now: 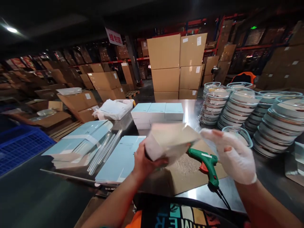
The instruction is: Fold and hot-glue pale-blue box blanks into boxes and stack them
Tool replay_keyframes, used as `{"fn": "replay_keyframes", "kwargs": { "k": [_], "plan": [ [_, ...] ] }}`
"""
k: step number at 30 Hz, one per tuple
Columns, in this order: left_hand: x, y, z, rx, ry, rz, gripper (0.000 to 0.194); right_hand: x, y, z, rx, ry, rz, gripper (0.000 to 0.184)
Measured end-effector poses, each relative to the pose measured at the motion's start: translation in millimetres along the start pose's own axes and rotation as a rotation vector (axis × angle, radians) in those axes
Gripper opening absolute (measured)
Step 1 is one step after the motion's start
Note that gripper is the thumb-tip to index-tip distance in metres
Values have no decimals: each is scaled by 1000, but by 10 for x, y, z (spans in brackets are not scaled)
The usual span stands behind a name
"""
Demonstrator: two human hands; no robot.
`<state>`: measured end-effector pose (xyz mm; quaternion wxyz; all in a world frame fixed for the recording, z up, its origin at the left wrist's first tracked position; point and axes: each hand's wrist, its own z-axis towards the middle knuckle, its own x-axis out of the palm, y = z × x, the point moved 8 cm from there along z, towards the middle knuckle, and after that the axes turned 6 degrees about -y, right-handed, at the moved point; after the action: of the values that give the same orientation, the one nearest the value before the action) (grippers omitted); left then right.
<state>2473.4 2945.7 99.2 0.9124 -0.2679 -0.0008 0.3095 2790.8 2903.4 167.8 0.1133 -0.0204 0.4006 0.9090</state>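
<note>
My left hand (144,160) is closed around the near end of a pale cardboard box (169,141), holding it tilted above a brown cardboard sheet (187,172). My right hand (231,155) wears a white glove; its fingers reach toward the box's right edge, spread and holding nothing. A green hot glue gun (207,164) lies on the cardboard sheet just below and between my hands. The box is blurred by motion.
Flat light-blue box blanks (121,158) and a pile of them (80,141) lie at left with clear glue sticks (104,152). Finished blue boxes (158,112) stand behind. Stacks of glass lidded dishes (239,106) fill the right. A blue crate (21,144) sits at far left, with cartons (177,65) behind.
</note>
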Motion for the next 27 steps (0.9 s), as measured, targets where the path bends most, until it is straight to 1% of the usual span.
{"fn": "replay_keyframes", "kwargs": {
  "k": [1,2,3,4,5,6,7,8,9,11,12,13,14,15,16,18,19,20,21,22,24,25,26,27],
  "plan": [
    [13,132,-27,-157,-9,-75,116,-27,-40,-5,10,-73,43,57],
    [70,214,-73,-283,14,-172,125,7,-105,-24,36,-108,71,69],
    [158,238,-128,-363,63,-278,133,103,-186,-52,77,-93,88,82],
    [257,218,-183,-403,127,-372,141,239,-278,-90,137,-41,110,92],
    [349,174,-236,-412,193,-437,146,368,-363,-134,199,-1,149,97],
    [418,119,-277,-389,248,-469,147,464,-430,-173,250,8,192,97],
    [457,58,-303,-335,280,-476,144,534,-479,-202,292,7,216,95],
    [470,-6,-312,-253,294,-468,137,572,-509,-217,318,-10,220,89],
    [462,-73,-311,-151,295,-455,125,590,-523,-218,335,-33,203,84],
    [397,-185,-294,48,252,-435,101,604,-524,-190,359,-77,152,81],
    [351,-205,-277,104,212,-426,95,609,-522,-172,377,-104,145,81],
    [305,-202,-254,124,168,-413,94,617,-524,-157,401,-131,155,80],
    [270,-183,-227,114,137,-393,94,625,-528,-148,427,-163,171,81],
    [258,-166,-203,91,136,-371,93,637,-530,-144,447,-188,177,84],
    [264,-164,-183,72,164,-350,87,649,-527,-142,457,-204,170,87],
    [288,-206,-156,73,241,-324,63,692,-503,-143,449,-196,148,89],
    [290,-233,-147,80,262,-319,55,721,-490,-144,441,-179,138,85],
    [282,-241,-142,72,259,-315,51,750,-482,-147,439,-162,123,77],
    [257,-234,-140,58,222,-318,50,769,-479,-150,439,-160,96,67],
    [219,-208,-149,35,162,-334,51,767,-474,-150,431,-186,56,58],
    [168,-137,-213,-3,67,-399,70,742,-446,-137,383,-274,-19,47],
    [171,-109,-262,-5,63,-420,78,739,-429,-123,348,-305,-26,48],
    [196,-89,-311,1,95,-421,81,740,-420,-104,315,-316,-5,52],
    [239,-69,-357,0,156,-396,78,742,-427,-82,294,-302,32,57]
  ]
}}
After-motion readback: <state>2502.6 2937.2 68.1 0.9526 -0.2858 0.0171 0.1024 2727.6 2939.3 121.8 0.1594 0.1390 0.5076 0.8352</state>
